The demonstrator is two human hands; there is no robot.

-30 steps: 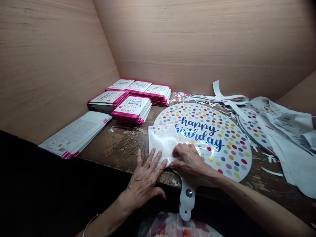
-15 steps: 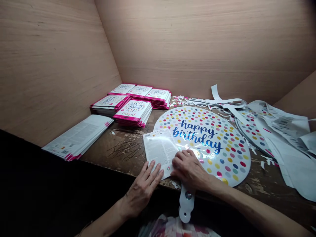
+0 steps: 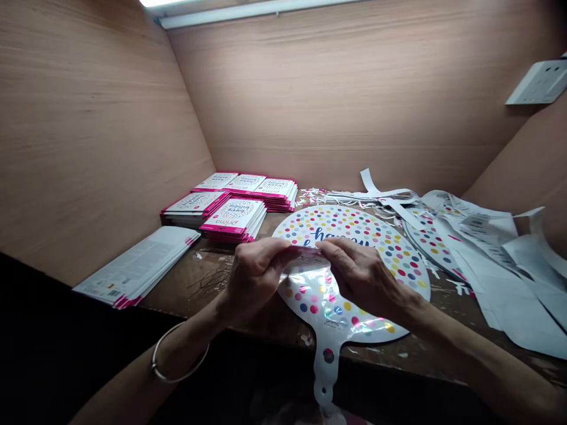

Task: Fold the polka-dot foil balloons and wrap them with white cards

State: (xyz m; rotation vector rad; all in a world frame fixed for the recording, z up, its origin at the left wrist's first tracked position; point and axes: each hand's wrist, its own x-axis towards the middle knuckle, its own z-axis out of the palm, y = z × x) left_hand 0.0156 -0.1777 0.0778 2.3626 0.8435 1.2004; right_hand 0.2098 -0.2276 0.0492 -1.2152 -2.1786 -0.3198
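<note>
My left hand [image 3: 257, 268] and my right hand [image 3: 363, 268] pinch a thin card packet [image 3: 305, 252] between them, seen nearly edge-on with its pink edge up. Shiny clear film shows below that edge. Under my hands lies a white round balloon [image 3: 381, 230] with coloured dots and blue lettering, partly covered by my hands. Its white tail [image 3: 325, 372] hangs over the table's front edge.
Stacks of pink-edged packets [image 3: 233, 215] stand at the back left. Flat white sheets [image 3: 137, 262] lie at the left edge. White strips [image 3: 385, 195], more dotted balloons [image 3: 434, 242] and crumpled white sheets [image 3: 500, 271] lie on the right.
The packet has been lifted off the balloon and tilted up. My left hand has closed on it and risen, and my right hand has moved up to its top edge. The view has tipped upward.
</note>
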